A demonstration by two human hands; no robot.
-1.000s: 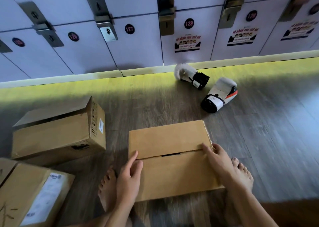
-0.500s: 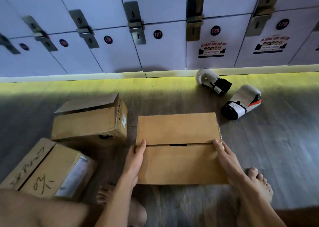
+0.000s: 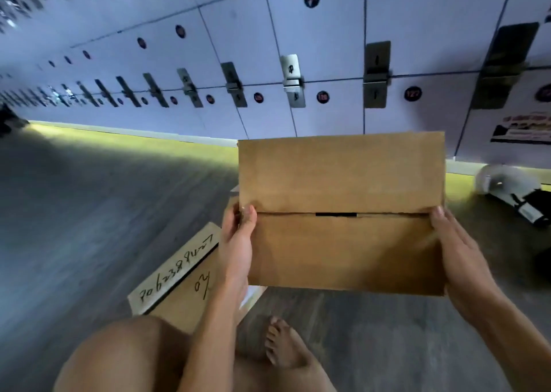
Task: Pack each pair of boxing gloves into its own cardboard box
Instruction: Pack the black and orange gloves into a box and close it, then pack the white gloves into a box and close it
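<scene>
GRIP: your left hand [image 3: 237, 242] pinches the cardboard box [image 3: 340, 177] at its left edge; right hand [image 3: 459, 257] pressed flat on its right end | AXIS: crosswise | SET-DOWN (judged): handwritten box [image 3: 179, 275] lies below-left, nearer your left hand.

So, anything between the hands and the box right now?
Nothing visible. Both hands are on the box, which is held up off the floor. The left hand grips its left edge with the thumb on top by the flap seam, and the right hand presses flat against its right edge.
</scene>
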